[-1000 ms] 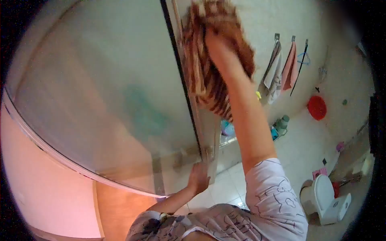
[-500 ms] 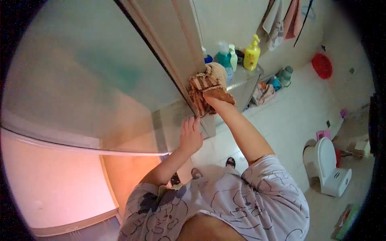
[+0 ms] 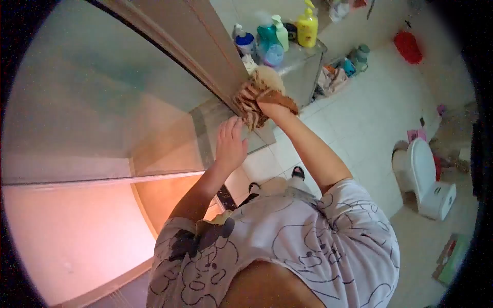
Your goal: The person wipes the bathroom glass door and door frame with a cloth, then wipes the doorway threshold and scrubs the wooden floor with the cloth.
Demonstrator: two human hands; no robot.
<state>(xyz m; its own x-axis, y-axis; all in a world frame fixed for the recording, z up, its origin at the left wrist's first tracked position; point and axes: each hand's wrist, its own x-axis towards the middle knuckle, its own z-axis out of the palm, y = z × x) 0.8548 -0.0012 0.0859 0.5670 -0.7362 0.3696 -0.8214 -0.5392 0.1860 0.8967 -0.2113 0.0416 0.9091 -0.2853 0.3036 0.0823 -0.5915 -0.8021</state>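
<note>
My right hand (image 3: 273, 108) is wrapped in and closed on a brown-and-cream striped cloth (image 3: 249, 100), which bunches against the edge of the door frame (image 3: 218, 46). Folds of the cloth hide most of its fingers. My left hand (image 3: 231, 145) lies just below and to the left, fingers stretched out, fingertips at the lower part of the frame beside the frosted glass panel (image 3: 102, 102). Whether those fingertips press on the frame or only hover by it, I cannot tell.
On a ledge (image 3: 308, 66) past the cloth stand a yellow pump bottle (image 3: 307, 28), a teal bottle (image 3: 266, 37), a pale green bottle (image 3: 281, 33) and a blue-lidded container (image 3: 245, 42). A white toilet (image 3: 421, 161) and a red basin (image 3: 408, 47) are to the right.
The view has shifted, so the ledge and bottles sit higher. My right hand and the cloth have moved along the frame away from the bottles, uncovering the blue-lidded container. My left hand stays beside them.
</note>
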